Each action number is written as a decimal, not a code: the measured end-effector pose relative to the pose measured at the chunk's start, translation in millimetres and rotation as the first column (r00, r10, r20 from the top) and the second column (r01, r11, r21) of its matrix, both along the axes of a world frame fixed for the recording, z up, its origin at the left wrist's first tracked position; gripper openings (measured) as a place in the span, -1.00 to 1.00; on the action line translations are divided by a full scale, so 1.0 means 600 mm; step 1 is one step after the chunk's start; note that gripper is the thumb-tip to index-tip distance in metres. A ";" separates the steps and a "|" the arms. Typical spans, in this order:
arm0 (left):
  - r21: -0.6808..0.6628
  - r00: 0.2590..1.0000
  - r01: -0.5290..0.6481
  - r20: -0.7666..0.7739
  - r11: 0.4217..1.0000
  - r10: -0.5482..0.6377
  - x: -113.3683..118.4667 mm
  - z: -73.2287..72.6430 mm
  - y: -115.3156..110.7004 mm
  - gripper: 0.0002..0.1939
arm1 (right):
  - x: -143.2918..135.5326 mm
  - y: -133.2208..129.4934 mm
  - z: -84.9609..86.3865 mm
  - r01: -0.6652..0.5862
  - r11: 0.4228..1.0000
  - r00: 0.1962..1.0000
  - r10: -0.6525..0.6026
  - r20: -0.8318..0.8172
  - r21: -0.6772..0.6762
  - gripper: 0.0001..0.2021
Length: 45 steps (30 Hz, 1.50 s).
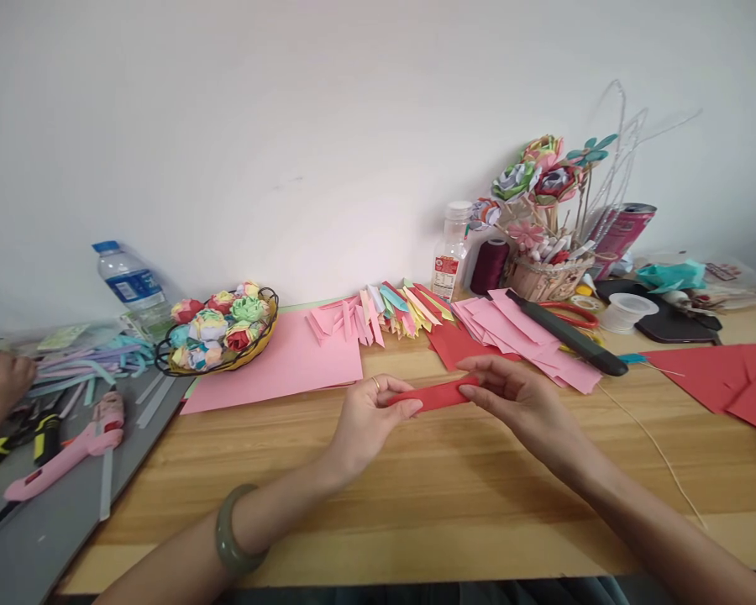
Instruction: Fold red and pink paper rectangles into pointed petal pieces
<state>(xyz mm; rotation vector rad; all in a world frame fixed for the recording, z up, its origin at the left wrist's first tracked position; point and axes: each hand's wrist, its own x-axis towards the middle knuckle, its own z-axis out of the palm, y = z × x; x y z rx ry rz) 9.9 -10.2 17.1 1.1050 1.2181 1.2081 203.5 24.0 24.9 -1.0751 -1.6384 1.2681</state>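
A narrow folded strip of red paper is stretched between my two hands, above the wooden table. My left hand pinches its left end between thumb and fingers. At the other end, my right hand grips the strip the same way. Just behind my hands lie a red sheet and a fan of pink paper pieces. A row of folded coloured paper pieces rests farther back, partly over a large pink sheet.
A basket of paper flowers stands left, near a water bottle. A pink glue gun lies on a grey board, beside another person's hand. Right are a black-handled cutter, red scissors and red sheets.
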 end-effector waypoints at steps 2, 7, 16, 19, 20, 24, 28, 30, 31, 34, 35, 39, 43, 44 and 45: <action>-0.011 1.000 -0.002 0.000 1.000 0.002 0.000 0.000 -0.001 -0.69 | 0.000 -0.001 0.001 -0.006 1.000 1.000 0.006 0.030 0.015 -0.59; 0.012 0.999 0.040 -0.013 0.999 -0.040 -0.001 0.001 -0.005 -0.67 | 0.003 -0.001 0.002 -0.004 1.000 0.998 0.005 0.060 -0.019 -0.55; 0.054 0.984 0.173 -0.062 0.983 -0.169 -0.005 0.001 -0.008 -0.61 | 0.014 0.011 0.006 0.063 0.998 0.997 -0.062 0.052 -0.023 -0.56; 0.040 0.980 0.187 -0.071 0.981 -0.184 -0.009 -0.002 -0.007 -0.66 | 0.019 0.013 0.012 0.095 0.995 0.993 -0.094 0.064 -0.011 -0.53; 0.042 0.978 0.192 -0.088 0.981 -0.188 -0.010 -0.003 -0.006 -0.69 | 0.020 0.013 0.014 0.101 0.995 0.993 -0.100 0.067 -0.009 -0.53; 0.085 0.973 0.163 -0.176 0.983 -0.147 -0.012 -0.004 -0.001 -0.73 | 0.020 0.014 0.014 0.072 0.997 0.997 -0.072 0.032 -0.016 -0.54; 0.047 0.979 0.123 -0.167 0.991 -0.113 -0.011 -0.002 0.000 -0.72 | 0.019 0.014 0.008 0.038 0.999 0.999 -0.038 0.001 0.004 -0.58; 0.009 0.980 0.110 -0.169 0.994 -0.106 -0.010 0.001 0.000 -0.72 | 0.019 0.014 0.008 0.035 0.999 0.999 -0.035 0.006 0.020 -0.58; 0.001 0.980 0.108 -0.169 0.994 -0.107 -0.010 0.003 -0.001 -0.73 | 0.020 0.013 0.009 0.038 0.999 0.999 -0.038 0.013 0.026 -0.57; 0.011 0.976 0.118 -0.186 0.993 -0.114 -0.011 0.007 -0.004 -0.77 | 0.020 0.010 0.013 0.055 0.998 0.997 -0.057 0.051 0.037 -0.54; 0.017 0.973 0.122 -0.198 0.992 -0.116 -0.011 0.008 -0.004 -0.77 | 0.021 0.009 0.015 0.061 0.997 0.996 -0.063 0.065 0.040 -0.53; 0.034 0.964 0.132 -0.236 0.991 -0.121 -0.013 0.007 -0.008 -0.78 | 0.023 0.007 0.016 0.059 0.997 0.995 -0.063 0.083 0.050 -0.54; 0.045 0.964 0.140 -0.233 0.989 -0.126 -0.013 0.006 -0.010 -0.76 | 0.024 0.009 0.013 0.043 0.997 0.997 -0.047 0.068 0.058 -0.55; 0.046 0.964 0.136 -0.235 0.990 -0.121 -0.013 0.006 -0.011 -0.75 | 0.024 0.009 0.012 0.043 0.997 0.997 -0.046 0.063 0.060 -0.55; 0.047 0.964 0.132 -0.238 0.990 -0.118 -0.012 0.006 -0.011 -0.75 | 0.024 0.009 0.012 0.043 0.997 0.997 -0.046 0.057 0.063 -0.55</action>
